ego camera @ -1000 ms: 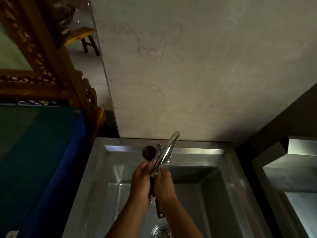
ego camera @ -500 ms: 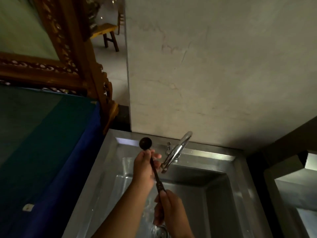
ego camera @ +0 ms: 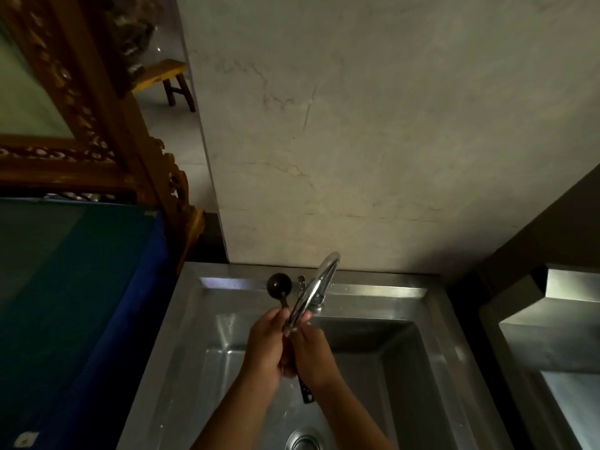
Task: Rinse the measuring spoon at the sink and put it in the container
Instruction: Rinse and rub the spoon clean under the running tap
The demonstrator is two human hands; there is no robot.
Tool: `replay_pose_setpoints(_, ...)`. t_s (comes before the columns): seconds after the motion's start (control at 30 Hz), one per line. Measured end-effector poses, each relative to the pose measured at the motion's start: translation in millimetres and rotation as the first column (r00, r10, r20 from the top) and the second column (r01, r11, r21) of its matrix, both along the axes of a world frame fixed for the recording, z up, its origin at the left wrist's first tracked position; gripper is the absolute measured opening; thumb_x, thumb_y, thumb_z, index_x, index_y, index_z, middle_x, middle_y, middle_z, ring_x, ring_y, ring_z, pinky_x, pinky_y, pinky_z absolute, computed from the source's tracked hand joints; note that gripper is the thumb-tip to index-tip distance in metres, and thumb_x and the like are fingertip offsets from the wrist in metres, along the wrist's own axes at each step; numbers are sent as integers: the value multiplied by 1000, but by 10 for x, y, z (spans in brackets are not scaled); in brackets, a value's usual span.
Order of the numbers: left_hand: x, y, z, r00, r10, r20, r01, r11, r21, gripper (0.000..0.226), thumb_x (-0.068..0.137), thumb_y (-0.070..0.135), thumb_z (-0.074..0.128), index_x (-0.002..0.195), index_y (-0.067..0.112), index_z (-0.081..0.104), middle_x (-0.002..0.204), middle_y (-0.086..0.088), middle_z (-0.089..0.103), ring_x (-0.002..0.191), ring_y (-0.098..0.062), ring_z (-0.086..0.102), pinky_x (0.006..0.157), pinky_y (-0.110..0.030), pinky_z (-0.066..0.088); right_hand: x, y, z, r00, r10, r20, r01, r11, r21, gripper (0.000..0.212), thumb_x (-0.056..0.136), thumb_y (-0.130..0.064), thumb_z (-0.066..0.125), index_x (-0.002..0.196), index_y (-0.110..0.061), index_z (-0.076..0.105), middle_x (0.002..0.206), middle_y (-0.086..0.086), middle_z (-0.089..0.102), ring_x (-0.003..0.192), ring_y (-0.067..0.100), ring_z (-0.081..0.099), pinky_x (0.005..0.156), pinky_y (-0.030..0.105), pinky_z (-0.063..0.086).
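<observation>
A dark measuring spoon [ego camera: 279, 283] with a round bowl and a long thin handle is held over the steel sink [ego camera: 431, 319]. Its bowl points up and away, to the left of the curved chrome faucet [ego camera: 319, 287]. The handle's end sticks out below my hands. My left hand [ego camera: 264, 347] and my right hand [ego camera: 310, 352] are pressed together around the handle under the faucet's spout. Water glistens on the sink floor near the drain [ego camera: 305, 440]. No container is in view.
A pale marble wall rises behind the sink. A blue and green covered surface [ego camera: 71, 287] lies to the left, with a carved wooden frame [ego camera: 107, 125] above it. A second steel basin [ego camera: 552, 336] sits at the right. A wooden stool [ego camera: 168, 79] stands far back.
My right hand has come back up from near the drain and closed on the spoon's handle beside my left hand. The spoon now sits closer to the faucet's spout.
</observation>
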State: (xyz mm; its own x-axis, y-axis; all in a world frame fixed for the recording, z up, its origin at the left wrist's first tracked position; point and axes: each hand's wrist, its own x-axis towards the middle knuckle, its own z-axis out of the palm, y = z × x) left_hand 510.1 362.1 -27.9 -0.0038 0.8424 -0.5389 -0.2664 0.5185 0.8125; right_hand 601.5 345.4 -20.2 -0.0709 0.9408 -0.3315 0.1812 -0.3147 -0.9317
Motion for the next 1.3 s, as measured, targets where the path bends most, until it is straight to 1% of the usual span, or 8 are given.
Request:
replay_pose_setpoints(0.17,-104,-99,-61,974,-95,-207,108,993,53,11,84,23,68,75,22,74,84,-9,76,77,-26,71,56,-30,52,62,-92,-156,977,137,165,-127,990,-68,39,99,-24,46,65,-24,65,63,-2,66,63,12,65,64,33,52)
replay_pose_setpoints(0.3,-269,-177,-156,887,-246,-391,284,958,43,24,95,15,53,78,19,70,80,-4,75,79,-23,72,65,-32,50,350,-3,-193,937,144,319,-123,989,-85,18,92,-18,56,82,-14,70,74,3,70,67,13,65,64,29,47)
replay_pose_setpoints(0.47,-469,-158,-85,566,-350,-747,573,818,51,23,92,20,55,71,23,64,82,-3,66,73,-16,65,66,-27,47,449,117,-51,997,37,65,-32,997,-76,18,100,-28,46,114,-23,56,102,8,68,81,19,71,64,24,56)
replay_pose_setpoints(0.63,-629,-123,32,164,-51,-985,748,657,91,18,92,27,56,91,23,73,111,6,61,97,-11,57,84,-26,49,353,130,41,993,93,72,-93,996,-6,20,99,-35,46,98,-23,62,90,4,72,76,15,72,64,25,59)
replay_pose_setpoints(0.77,-636,-133,180,13,77,-997,755,652,60,9,73,25,80,79,29,75,112,5,67,107,-24,56,88,-38,51,344,128,36,991,71,109,-79,994,70,9,96,-25,54,95,-22,63,88,4,72,78,14,71,71,29,60)
replay_pose_setpoints(0.97,-516,-197,126,6,103,-995,762,644,71,24,49,17,91,63,25,74,102,-2,71,100,-25,64,78,-41,57,395,146,-38,974,94,209,-109,992,62,9,95,-19,56,92,-23,63,87,1,69,76,8,68,66,20,54)
replay_pose_setpoints(1.13,-495,-187,-108,69,19,-997,769,636,65,15,73,15,76,86,21,77,109,0,69,104,-22,63,83,-36,54,360,471,-45,915,140,378,-169,984,46,10,94,-16,56,88,-21,63,88,-1,67,80,10,65,75,26,55)
replay_pose_setpoints(1.3,-499,-138,-117,93,-7,-996,766,639,67,12,68,14,81,75,22,74,87,5,69,79,-16,66,61,-34,58,245,1022,-154,800,162,577,-262,961,93,23,94,-13,57,117,-7,58,113,12,65,99,21,64,87,30,54)
